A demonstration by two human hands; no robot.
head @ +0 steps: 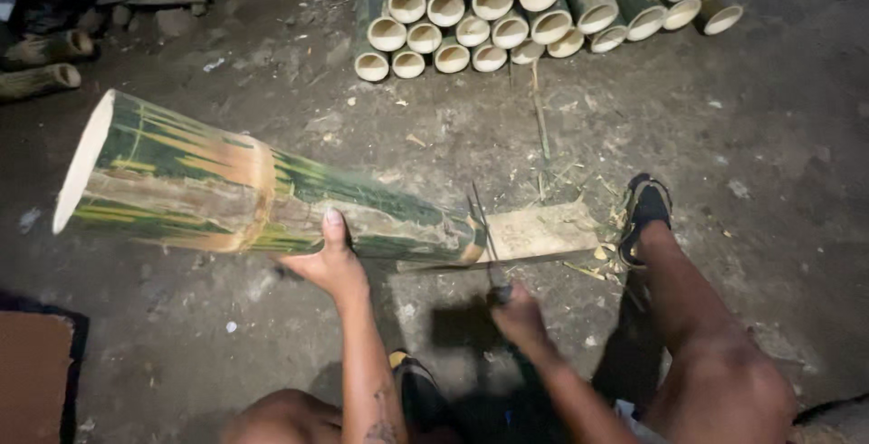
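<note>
A thick green-and-yellow bamboo section (pixel 226 195) lies tilted, its open cut end toward the left and its far end resting on a flat wooden block (pixel 543 231). My left hand (pixel 333 263) grips the bamboo from below at its middle, thumb up on the side. My right hand (pixel 516 310) is closed on the handle of a thin dark blade (pixel 482 227), which stands upright against the bamboo's far end. The blade is blurred.
A stack of several cut bamboo tubes (pixel 493 9) lies at the top, open ends facing me. More bamboo pieces (pixel 41 64) lie at the far left. My right foot in a dark sandal (pixel 647 213) rests beside the block. Splinters litter the concrete floor.
</note>
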